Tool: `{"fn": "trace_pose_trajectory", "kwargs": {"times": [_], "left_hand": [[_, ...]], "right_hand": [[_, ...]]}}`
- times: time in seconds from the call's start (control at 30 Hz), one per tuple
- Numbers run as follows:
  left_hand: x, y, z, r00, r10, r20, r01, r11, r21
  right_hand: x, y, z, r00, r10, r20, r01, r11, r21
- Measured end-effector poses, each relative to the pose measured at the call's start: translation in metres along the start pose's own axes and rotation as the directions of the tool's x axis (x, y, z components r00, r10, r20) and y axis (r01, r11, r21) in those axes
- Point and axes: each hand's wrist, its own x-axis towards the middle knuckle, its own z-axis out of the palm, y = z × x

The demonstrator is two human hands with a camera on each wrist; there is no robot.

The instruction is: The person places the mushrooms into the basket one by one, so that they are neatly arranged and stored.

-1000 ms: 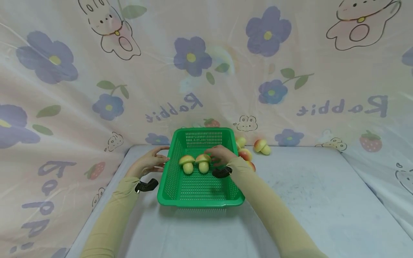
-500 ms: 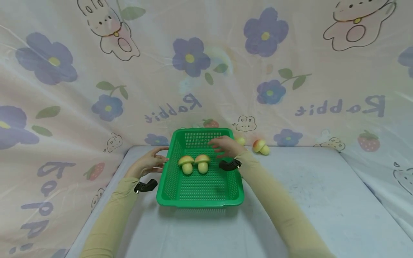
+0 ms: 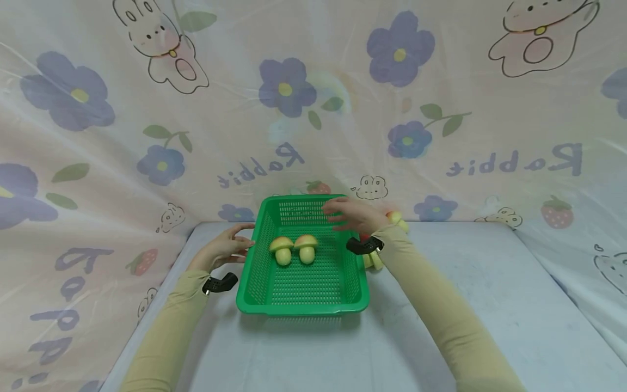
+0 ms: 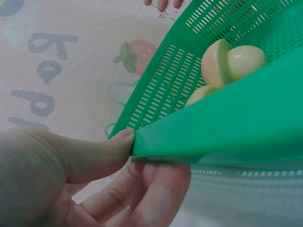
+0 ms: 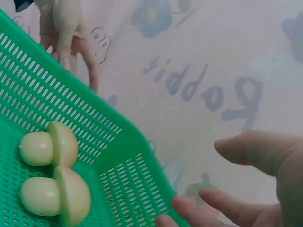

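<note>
Two toy mushrooms (image 3: 306, 249) with yellow stems and orange-tinged caps lie side by side in a green plastic basket (image 3: 303, 309). At the basket's left rim my left hand (image 3: 222, 249) pinches the edge, thumb on top and fingers underneath, as the left wrist view shows. My right hand (image 3: 357, 215) hovers over the far right corner of the basket, thumb and fingers apart and holding nothing. Beyond the right side, more toy mushrooms (image 3: 397, 220) sit on the table, partly hidden by the right hand, its wrist and the basket.
The basket stands on a white-covered table (image 3: 470, 305). Directly behind the table hangs a curtain (image 3: 343, 136) printed with flowers and rabbits, which also runs down the left side.
My right hand has drawn away from the mushrooms inside the basket, moving right and back toward the far right rim. The left hand keeps its place at the left rim.
</note>
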Motion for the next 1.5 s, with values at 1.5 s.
{"fn": "trace_pose_trajectory", "kwargs": {"times": [1.5], "left_hand": [[0.001, -0.004, 0.002, 1.000, 0.025, 0.004, -0.025, 1.000, -0.015]], "right_hand": [[-0.086, 0.056, -0.086, 0.993, -0.028, -0.119, 0.049, 0.984, 0.174]]}}
